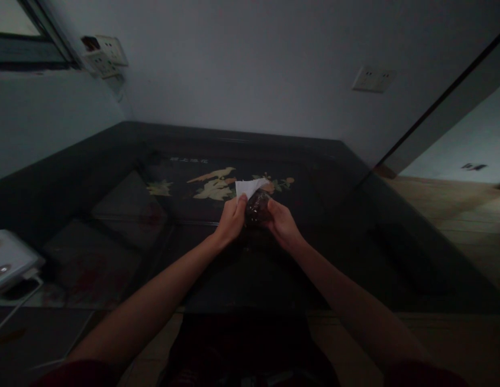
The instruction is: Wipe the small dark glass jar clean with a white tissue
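Your forearms reached out from the bottom edge over the dark surface (338, 226). Your left hand (232, 219) pinched a white tissue (250, 188) against a dark object (258, 208), which your right hand (282, 223) gripped, just in front of the painted bird (215, 184).
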Action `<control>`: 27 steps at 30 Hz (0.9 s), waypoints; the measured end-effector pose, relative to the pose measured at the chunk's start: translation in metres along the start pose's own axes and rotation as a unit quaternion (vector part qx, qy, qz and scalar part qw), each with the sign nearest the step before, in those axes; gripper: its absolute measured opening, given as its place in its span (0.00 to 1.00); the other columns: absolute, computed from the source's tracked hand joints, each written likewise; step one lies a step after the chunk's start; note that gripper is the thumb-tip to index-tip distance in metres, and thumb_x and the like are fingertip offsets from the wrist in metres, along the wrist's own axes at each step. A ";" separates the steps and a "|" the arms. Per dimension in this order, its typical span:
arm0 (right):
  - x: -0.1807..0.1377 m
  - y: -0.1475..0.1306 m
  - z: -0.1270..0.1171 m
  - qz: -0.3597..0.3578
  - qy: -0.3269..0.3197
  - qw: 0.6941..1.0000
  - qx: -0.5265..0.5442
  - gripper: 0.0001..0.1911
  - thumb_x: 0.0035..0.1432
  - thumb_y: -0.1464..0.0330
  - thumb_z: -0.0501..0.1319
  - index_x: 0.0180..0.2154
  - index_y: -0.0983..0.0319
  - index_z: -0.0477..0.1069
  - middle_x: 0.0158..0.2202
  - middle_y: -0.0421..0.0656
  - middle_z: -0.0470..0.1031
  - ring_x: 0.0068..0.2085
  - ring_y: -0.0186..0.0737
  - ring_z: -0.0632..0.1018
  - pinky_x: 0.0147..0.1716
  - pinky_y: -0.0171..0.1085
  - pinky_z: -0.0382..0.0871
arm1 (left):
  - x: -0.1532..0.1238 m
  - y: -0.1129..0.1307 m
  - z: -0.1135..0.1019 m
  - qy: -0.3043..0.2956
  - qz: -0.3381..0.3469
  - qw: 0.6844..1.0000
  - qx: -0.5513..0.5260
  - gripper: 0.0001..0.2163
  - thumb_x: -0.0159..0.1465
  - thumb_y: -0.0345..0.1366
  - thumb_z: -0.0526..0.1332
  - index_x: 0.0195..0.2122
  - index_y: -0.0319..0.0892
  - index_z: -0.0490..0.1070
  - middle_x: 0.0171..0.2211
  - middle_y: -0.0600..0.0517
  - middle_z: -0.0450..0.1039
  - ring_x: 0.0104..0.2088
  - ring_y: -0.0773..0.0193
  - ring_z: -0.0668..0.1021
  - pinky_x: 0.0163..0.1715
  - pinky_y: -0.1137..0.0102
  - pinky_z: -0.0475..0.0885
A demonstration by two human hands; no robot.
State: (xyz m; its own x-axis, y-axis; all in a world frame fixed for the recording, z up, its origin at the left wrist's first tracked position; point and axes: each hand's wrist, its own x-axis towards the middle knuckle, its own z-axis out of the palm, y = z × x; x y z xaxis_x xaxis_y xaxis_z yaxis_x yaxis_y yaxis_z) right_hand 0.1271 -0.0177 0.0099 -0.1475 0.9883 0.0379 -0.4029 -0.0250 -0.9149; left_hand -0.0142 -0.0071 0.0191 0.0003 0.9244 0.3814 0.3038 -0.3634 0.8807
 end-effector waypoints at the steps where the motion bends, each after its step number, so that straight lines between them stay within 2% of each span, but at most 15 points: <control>1: -0.001 0.000 0.000 0.007 -0.007 1.000 -0.012 0.25 0.45 0.48 0.69 0.38 0.59 0.77 0.36 0.43 0.80 0.38 0.43 0.80 0.31 0.38 0.73 | 0.001 0.000 -0.001 -0.004 -0.007 1.000 -0.007 0.23 0.67 0.51 0.46 0.24 0.40 0.65 0.22 0.51 0.67 0.26 0.65 0.69 0.28 0.70 0.65; 4: -0.003 0.002 0.001 0.025 -0.012 0.999 -0.023 0.25 0.44 0.49 0.69 0.38 0.59 0.77 0.34 0.42 0.80 0.35 0.40 0.79 0.29 0.36 0.72 | 0.000 0.001 -0.002 -0.009 -0.010 1.000 -0.018 0.23 0.66 0.53 0.46 0.26 0.39 0.67 0.24 0.50 0.69 0.27 0.64 0.70 0.27 0.70 0.66; 6: -0.002 0.003 0.001 0.033 -0.011 0.999 -0.022 0.26 0.43 0.48 0.69 0.39 0.59 0.77 0.34 0.42 0.80 0.35 0.40 0.79 0.29 0.35 0.72 | -0.002 0.004 -0.003 -0.016 0.014 1.000 -0.021 0.25 0.66 0.53 0.46 0.29 0.38 0.69 0.27 0.48 0.72 0.29 0.62 0.72 0.30 0.69 0.68; 9: -0.001 0.003 0.001 0.037 -0.007 0.999 -0.016 0.27 0.41 0.48 0.70 0.38 0.60 0.76 0.35 0.43 0.80 0.36 0.41 0.79 0.30 0.36 0.72 | -0.009 0.011 -0.003 -0.053 0.093 0.994 -0.021 0.26 0.67 0.52 0.44 0.39 0.36 0.74 0.39 0.42 0.76 0.41 0.56 0.76 0.45 0.64 0.70; 11: 0.001 0.002 0.001 0.031 0.004 0.999 -0.008 0.27 0.40 0.49 0.71 0.38 0.60 0.76 0.36 0.44 0.80 0.36 0.41 0.79 0.30 0.36 0.72 | -0.013 0.014 -0.003 -0.085 0.152 0.985 -0.015 0.26 0.68 0.51 0.43 0.46 0.37 0.74 0.47 0.41 0.75 0.51 0.54 0.74 0.55 0.63 0.65; 14: 0.003 0.000 -0.001 0.018 0.022 1.000 -0.007 0.26 0.40 0.50 0.72 0.38 0.60 0.75 0.37 0.43 0.80 0.37 0.41 0.79 0.30 0.36 0.73 | -0.016 0.015 -0.002 -0.108 0.184 0.977 -0.016 0.26 0.69 0.49 0.42 0.50 0.39 0.73 0.48 0.41 0.75 0.55 0.54 0.72 0.59 0.63 0.60; 16: 0.003 0.000 -0.002 0.013 0.020 1.000 -0.014 0.26 0.40 0.50 0.72 0.37 0.59 0.75 0.36 0.43 0.80 0.36 0.41 0.79 0.30 0.36 0.73 | -0.014 0.013 -0.001 -0.094 0.156 0.983 -0.029 0.25 0.68 0.49 0.43 0.49 0.39 0.74 0.44 0.41 0.76 0.51 0.54 0.74 0.57 0.63 0.63; 21: 0.000 0.001 -0.002 0.007 -0.010 0.999 -0.034 0.25 0.42 0.50 0.71 0.37 0.59 0.76 0.35 0.43 0.79 0.35 0.40 0.79 0.30 0.36 0.73 | -0.004 0.005 0.001 -0.024 0.014 0.997 -0.073 0.21 0.66 0.50 0.50 0.36 0.37 0.73 0.35 0.45 0.76 0.38 0.57 0.76 0.42 0.66 0.70; 24: 0.001 0.001 -0.003 0.006 -0.003 1.000 -0.026 0.25 0.42 0.50 0.71 0.38 0.60 0.76 0.35 0.43 0.79 0.35 0.40 0.79 0.30 0.37 0.73 | -0.001 0.003 0.004 -0.014 -0.054 0.992 -0.112 0.19 0.65 0.48 0.52 0.33 0.36 0.72 0.33 0.46 0.76 0.38 0.58 0.76 0.41 0.68 0.69; 27: 0.003 0.000 -0.004 0.003 0.006 1.000 -0.007 0.25 0.42 0.49 0.70 0.36 0.60 0.76 0.35 0.43 0.79 0.36 0.41 0.79 0.29 0.36 0.73 | -0.003 0.003 0.008 -0.010 -0.075 0.988 -0.133 0.18 0.66 0.45 0.50 0.37 0.35 0.73 0.37 0.45 0.77 0.41 0.57 0.76 0.45 0.67 0.69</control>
State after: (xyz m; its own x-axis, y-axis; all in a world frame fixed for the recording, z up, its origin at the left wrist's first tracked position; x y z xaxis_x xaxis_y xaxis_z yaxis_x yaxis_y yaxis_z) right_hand 0.1297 -0.0140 0.0081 -0.1386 0.9900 0.0273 -0.3894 -0.0291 -0.9206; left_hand -0.0056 -0.0099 0.0185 -0.0062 0.9714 0.2374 0.0399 -0.2369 0.9707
